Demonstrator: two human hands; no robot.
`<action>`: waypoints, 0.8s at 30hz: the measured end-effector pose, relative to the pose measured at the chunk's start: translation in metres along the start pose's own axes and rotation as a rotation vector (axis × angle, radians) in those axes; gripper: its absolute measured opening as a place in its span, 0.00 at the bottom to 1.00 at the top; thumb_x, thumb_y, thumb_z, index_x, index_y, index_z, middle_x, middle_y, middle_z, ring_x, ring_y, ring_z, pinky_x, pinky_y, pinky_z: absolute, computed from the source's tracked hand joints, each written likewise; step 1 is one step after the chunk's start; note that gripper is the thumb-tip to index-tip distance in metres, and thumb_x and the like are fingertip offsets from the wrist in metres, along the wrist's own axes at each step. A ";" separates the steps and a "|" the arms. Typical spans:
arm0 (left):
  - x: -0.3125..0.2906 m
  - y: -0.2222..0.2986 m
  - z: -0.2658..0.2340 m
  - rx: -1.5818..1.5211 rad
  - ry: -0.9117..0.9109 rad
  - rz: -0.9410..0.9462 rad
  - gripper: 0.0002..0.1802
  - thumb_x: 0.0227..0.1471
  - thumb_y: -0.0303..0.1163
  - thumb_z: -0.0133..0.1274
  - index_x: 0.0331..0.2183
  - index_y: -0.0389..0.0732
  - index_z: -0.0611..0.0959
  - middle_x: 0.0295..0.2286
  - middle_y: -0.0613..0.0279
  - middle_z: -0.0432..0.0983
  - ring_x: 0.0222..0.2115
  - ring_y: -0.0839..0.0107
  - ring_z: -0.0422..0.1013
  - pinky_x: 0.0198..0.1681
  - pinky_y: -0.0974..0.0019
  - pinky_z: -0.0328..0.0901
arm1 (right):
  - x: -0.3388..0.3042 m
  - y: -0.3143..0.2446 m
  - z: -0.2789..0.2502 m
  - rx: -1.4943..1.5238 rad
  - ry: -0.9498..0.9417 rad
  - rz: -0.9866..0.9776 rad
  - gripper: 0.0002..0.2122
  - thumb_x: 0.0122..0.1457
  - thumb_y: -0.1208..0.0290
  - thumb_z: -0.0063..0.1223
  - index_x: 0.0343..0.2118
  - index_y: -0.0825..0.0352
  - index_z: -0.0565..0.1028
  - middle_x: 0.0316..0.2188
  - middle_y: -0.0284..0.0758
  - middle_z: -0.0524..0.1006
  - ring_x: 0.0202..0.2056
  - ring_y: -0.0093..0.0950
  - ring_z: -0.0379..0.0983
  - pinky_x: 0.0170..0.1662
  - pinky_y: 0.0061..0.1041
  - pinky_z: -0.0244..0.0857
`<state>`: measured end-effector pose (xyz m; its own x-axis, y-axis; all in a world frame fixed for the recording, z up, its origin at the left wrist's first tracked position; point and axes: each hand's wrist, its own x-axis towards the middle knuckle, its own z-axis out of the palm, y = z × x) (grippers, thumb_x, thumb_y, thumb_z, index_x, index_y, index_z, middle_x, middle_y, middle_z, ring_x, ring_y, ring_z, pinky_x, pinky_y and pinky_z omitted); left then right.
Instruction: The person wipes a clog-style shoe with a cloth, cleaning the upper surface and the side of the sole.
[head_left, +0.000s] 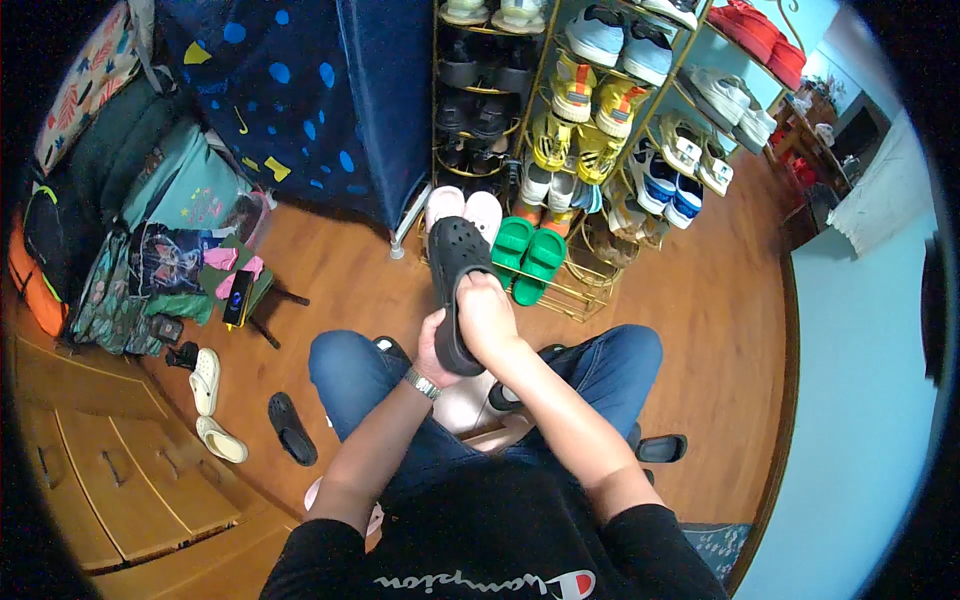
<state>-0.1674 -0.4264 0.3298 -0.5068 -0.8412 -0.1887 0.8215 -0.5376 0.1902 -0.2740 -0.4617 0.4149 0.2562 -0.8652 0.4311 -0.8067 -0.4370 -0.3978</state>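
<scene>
Just in front of the gold wire shoe rack, a matte black clog is held with its rounded, hole-dotted toe toward the rack. At its end farther from the rack, the left hand clasps its side; the right hand bends into the foot opening, fingertips hidden, so whether they pinch I cannot tell.
</scene>
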 end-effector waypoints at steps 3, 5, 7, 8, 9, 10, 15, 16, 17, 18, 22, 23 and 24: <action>0.005 0.005 0.000 0.026 -0.008 0.086 0.36 0.58 0.57 0.40 0.58 0.42 0.70 0.55 0.53 0.70 0.56 0.58 0.67 0.62 0.52 0.59 | 0.009 0.003 0.027 0.053 -0.131 0.052 0.07 0.52 0.78 0.47 0.33 0.74 0.72 0.33 0.53 0.77 0.40 0.50 0.75 0.44 0.42 0.70; 0.003 0.007 -0.003 0.056 0.007 0.130 0.36 0.58 0.57 0.40 0.58 0.42 0.71 0.55 0.53 0.70 0.56 0.58 0.67 0.62 0.52 0.59 | 0.005 -0.001 0.020 0.124 -0.126 -0.002 0.08 0.52 0.77 0.47 0.34 0.74 0.72 0.33 0.54 0.77 0.39 0.50 0.75 0.44 0.43 0.69; -0.003 0.006 0.004 0.010 0.030 0.221 0.36 0.58 0.57 0.40 0.58 0.42 0.71 0.55 0.52 0.71 0.55 0.58 0.68 0.60 0.52 0.61 | -0.002 -0.012 -0.004 0.358 -0.140 -0.067 0.07 0.54 0.77 0.46 0.35 0.73 0.70 0.32 0.55 0.77 0.36 0.53 0.75 0.41 0.45 0.69; 0.001 0.013 -0.020 -0.067 0.028 0.203 0.40 0.56 0.61 0.41 0.60 0.43 0.67 0.56 0.48 0.68 0.57 0.54 0.65 0.61 0.49 0.59 | -0.008 -0.020 -0.012 0.336 -0.289 -0.004 0.08 0.54 0.78 0.45 0.37 0.71 0.70 0.32 0.55 0.77 0.35 0.53 0.76 0.39 0.46 0.70; 0.003 0.015 -0.018 -0.066 -0.031 0.206 0.41 0.55 0.62 0.40 0.60 0.41 0.67 0.55 0.46 0.68 0.56 0.52 0.66 0.60 0.49 0.60 | -0.017 -0.024 -0.017 0.353 -0.285 -0.002 0.08 0.54 0.79 0.45 0.38 0.71 0.70 0.31 0.54 0.77 0.35 0.53 0.76 0.38 0.46 0.70; 0.004 0.018 -0.014 -0.065 -0.087 0.219 0.42 0.55 0.62 0.40 0.59 0.40 0.68 0.55 0.43 0.69 0.54 0.51 0.67 0.59 0.49 0.62 | -0.026 -0.030 -0.021 0.376 -0.285 -0.006 0.09 0.54 0.80 0.45 0.38 0.70 0.70 0.31 0.54 0.77 0.35 0.53 0.76 0.37 0.47 0.70; 0.004 0.010 -0.023 -0.013 -0.021 0.186 0.43 0.54 0.63 0.39 0.59 0.38 0.67 0.54 0.39 0.68 0.53 0.49 0.68 0.58 0.49 0.63 | -0.027 -0.040 -0.020 0.468 -0.011 0.027 0.06 0.53 0.82 0.43 0.33 0.71 0.72 0.29 0.55 0.76 0.34 0.54 0.75 0.36 0.47 0.69; 0.002 0.006 -0.011 0.008 -0.045 0.179 0.41 0.54 0.61 0.41 0.60 0.40 0.67 0.55 0.45 0.69 0.55 0.52 0.67 0.60 0.49 0.61 | -0.016 -0.031 -0.007 0.411 0.101 0.042 0.05 0.53 0.82 0.43 0.31 0.71 0.71 0.28 0.54 0.75 0.32 0.55 0.74 0.35 0.47 0.68; 0.001 0.003 -0.015 0.031 -0.081 0.148 0.38 0.56 0.58 0.42 0.59 0.42 0.69 0.56 0.49 0.69 0.57 0.56 0.65 0.62 0.50 0.59 | -0.008 -0.020 0.004 0.399 0.106 0.115 0.04 0.52 0.82 0.44 0.30 0.71 0.71 0.28 0.54 0.74 0.32 0.55 0.74 0.35 0.47 0.68; -0.002 0.005 -0.017 0.054 -0.114 0.126 0.34 0.58 0.55 0.44 0.58 0.43 0.71 0.57 0.54 0.68 0.59 0.60 0.64 0.63 0.51 0.57 | 0.001 -0.018 0.009 0.393 0.105 0.182 0.03 0.51 0.82 0.45 0.29 0.72 0.70 0.27 0.54 0.74 0.32 0.54 0.73 0.35 0.48 0.67; 0.003 0.013 -0.024 0.078 0.005 0.258 0.37 0.56 0.61 0.43 0.60 0.48 0.69 0.55 0.56 0.70 0.56 0.58 0.67 0.61 0.50 0.59 | 0.006 -0.020 0.011 0.642 -0.012 0.149 0.09 0.51 0.83 0.51 0.36 0.71 0.73 0.30 0.51 0.76 0.36 0.49 0.77 0.38 0.38 0.70; 0.006 0.017 -0.029 0.000 0.046 0.321 0.35 0.57 0.60 0.42 0.57 0.48 0.72 0.53 0.57 0.72 0.54 0.59 0.69 0.59 0.49 0.61 | -0.002 -0.024 0.006 0.698 -0.146 0.251 0.12 0.52 0.83 0.53 0.41 0.69 0.73 0.31 0.49 0.77 0.36 0.44 0.78 0.39 0.34 0.70; 0.004 0.023 -0.030 -0.017 0.022 0.404 0.32 0.58 0.59 0.41 0.53 0.47 0.75 0.49 0.57 0.76 0.49 0.59 0.72 0.56 0.52 0.66 | -0.012 -0.029 0.006 0.739 -0.096 0.169 0.13 0.53 0.82 0.54 0.43 0.68 0.71 0.31 0.48 0.77 0.35 0.42 0.78 0.39 0.34 0.70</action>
<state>-0.1428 -0.4401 0.3046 -0.1366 -0.9830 -0.1229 0.9578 -0.1627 0.2371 -0.2501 -0.4401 0.4164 0.2333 -0.9377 0.2575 -0.2816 -0.3187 -0.9051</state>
